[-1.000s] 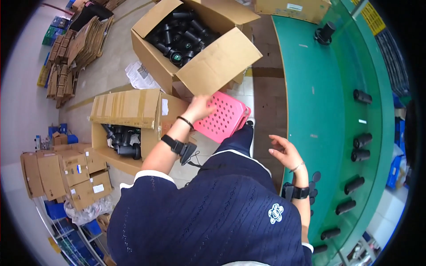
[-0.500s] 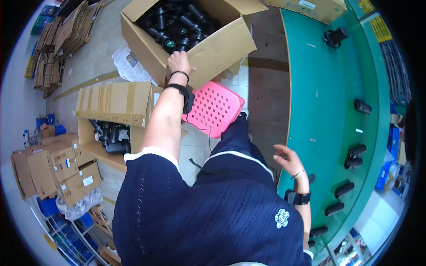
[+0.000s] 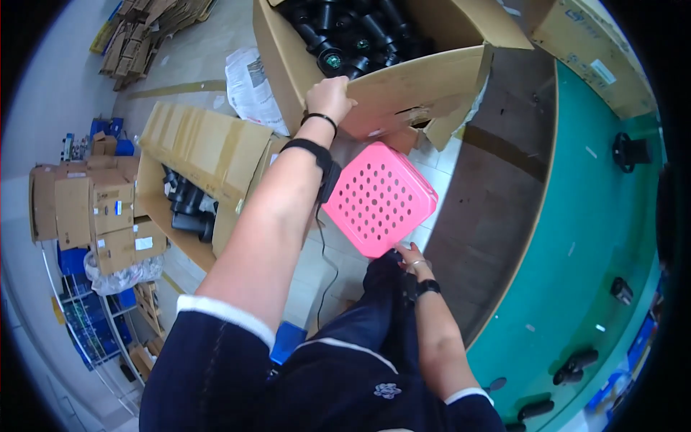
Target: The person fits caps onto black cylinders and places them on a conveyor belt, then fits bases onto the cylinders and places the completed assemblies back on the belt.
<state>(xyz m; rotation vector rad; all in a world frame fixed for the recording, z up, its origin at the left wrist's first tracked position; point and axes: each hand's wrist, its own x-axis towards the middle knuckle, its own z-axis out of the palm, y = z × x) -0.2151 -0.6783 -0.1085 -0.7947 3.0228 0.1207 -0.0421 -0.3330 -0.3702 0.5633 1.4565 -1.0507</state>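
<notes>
My left hand (image 3: 330, 99) is closed over the near edge of a large open cardboard box (image 3: 410, 97), fingers hooked inside and thumb out along the edge. Black cylindrical plastic parts (image 3: 360, 36) fill this box, a few showing green insides. Just below it stands a pink plastic stool (image 3: 381, 198) with a perforated seat. My right hand (image 3: 413, 258) is low by my knee, close to the stool's near corner, its fingers apart and nothing seen in them. Whether it touches the stool I cannot tell.
A second open box (image 3: 194, 155) of black parts lies left of my arm. On the right runs a green-topped bench (image 3: 576, 237) with several black cylinders and a carton (image 3: 597, 54) at its far end. Stacked cartons (image 3: 108, 209) and flattened cardboard (image 3: 147, 32) are further left.
My view has shifted, and the bench now lies further right. My right hand has moved from beside the bench toward my knee and the stool. My left hand stays on the box edge.
</notes>
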